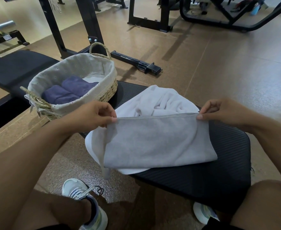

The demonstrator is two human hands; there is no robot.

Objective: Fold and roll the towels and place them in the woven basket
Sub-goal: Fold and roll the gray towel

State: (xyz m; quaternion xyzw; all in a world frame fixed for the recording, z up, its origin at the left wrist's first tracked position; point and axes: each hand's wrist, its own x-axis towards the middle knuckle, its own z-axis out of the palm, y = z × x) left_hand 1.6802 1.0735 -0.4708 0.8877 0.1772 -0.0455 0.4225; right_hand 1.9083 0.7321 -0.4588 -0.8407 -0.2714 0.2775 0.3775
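Holding: left hand (93, 113) and right hand (222, 112) each pinch one top corner of the light grey rectangular terry towel (156, 141), thumb + fingers closed on the stitched hem, edge stretched straight between them.
Grey towel place: lifted at the top edge, lower part lies on the black ribbed padded bench (232, 150), partly over a white crumpled terry towel (163, 100) which lies under and behind it.
Basket: oval woven straw basket with pale dotted cloth lining (106, 90) stands on the bench at the left, near the left hand but not touching it; inside are two dark blue rolled towels (70, 91), side by side.
Step, my judgement: start of the fold for the grey towel; two of the towels seem done, grey + white are left.
How to do it well: keep both corners at equal height, hem tight, w/o slack; bring the edge down so corners meet corners, then smooth flat before rolling.
Risk: white towel below makes an uneven base, so the fold can go crooked; better to shift the grey one to bare bench first.
Roll: tight from the short end, approx. same width as the blue ones, so it fits beside them.
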